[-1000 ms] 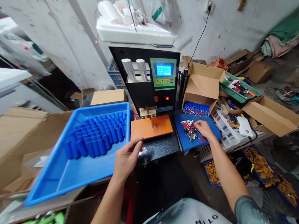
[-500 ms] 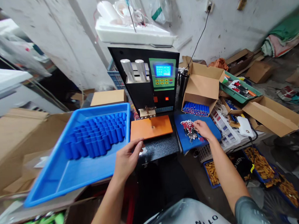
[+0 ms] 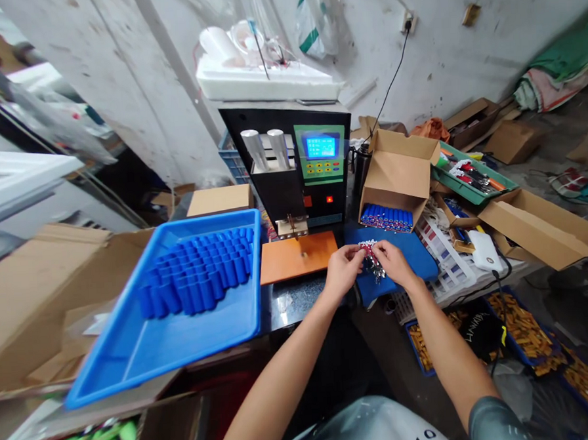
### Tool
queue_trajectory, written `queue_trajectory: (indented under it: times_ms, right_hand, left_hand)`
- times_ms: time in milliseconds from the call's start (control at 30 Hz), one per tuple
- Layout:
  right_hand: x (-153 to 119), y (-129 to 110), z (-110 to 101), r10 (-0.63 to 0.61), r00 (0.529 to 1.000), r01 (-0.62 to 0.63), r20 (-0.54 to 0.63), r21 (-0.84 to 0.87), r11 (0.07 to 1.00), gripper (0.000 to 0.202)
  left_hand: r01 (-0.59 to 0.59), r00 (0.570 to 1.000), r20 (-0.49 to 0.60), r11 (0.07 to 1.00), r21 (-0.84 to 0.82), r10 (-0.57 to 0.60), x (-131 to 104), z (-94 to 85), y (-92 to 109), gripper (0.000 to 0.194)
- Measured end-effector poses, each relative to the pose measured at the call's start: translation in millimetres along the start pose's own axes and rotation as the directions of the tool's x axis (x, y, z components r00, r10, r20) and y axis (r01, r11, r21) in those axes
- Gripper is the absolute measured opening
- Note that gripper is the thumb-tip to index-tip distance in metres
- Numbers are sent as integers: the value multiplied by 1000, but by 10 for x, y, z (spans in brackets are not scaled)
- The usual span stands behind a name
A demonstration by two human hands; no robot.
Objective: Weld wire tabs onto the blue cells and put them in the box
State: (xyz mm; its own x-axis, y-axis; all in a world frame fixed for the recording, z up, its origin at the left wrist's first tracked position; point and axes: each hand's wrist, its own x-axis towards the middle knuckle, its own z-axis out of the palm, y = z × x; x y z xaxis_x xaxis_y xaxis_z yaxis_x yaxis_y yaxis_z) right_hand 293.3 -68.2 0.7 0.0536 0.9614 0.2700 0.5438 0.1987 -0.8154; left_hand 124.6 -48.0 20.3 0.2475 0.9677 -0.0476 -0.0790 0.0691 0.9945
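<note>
A pile of short red and black wire leads with white connectors lies on a blue pad right of the machine. My left hand is at the pile's left side, thumb and forefinger pinched at the connectors. From the right, my right hand pinches the leads with its fingertips. Exactly which leads each hand holds is too small to tell. Left of both hands, an orange plate sits under the electrode head of a black spot-welding machine with a lit display.
A blue tray with several blue cylindrical cells stands at left. Behind the pad, an open cardboard box holds more blue cells. Farther right are a green bin and a white power bank with a cable.
My left hand has moved right, from the front of the orange plate to the wire leads. My right hand has shifted slightly left, and both hands now meet at the pile.
</note>
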Motion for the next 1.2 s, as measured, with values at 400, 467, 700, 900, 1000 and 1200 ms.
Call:
queue_trajectory:
  times_ms: [400,467,700,900,1000,1200]
  right_hand:
    - [-19,-10,-44,70,996,-62,-50,162,985,24]
    - [2,-28,-79,90,994,-75,-63,208,975,23]
    - [22,-81,-153,113,989,-101,-96,123,987,22]
    - [3,-101,-173,94,993,-85,-68,125,989,19]
    - [12,-90,-174,79,995,-74,-57,88,993,17]
    - [29,-87,-172,102,994,-99,-29,73,992,18]
  left_hand:
    - [-130,990,42,991,-34,131,162,259,-306,33]
    - [-215,976,51,972,94,210,155,253,-293,29]
    - [-420,904,131,788,450,406,130,240,-180,18]
    - [-428,901,182,746,510,393,170,254,-190,20]
    - [-433,901,202,749,502,385,177,255,-195,20]
    - [-442,897,211,751,491,390,186,239,-219,19]
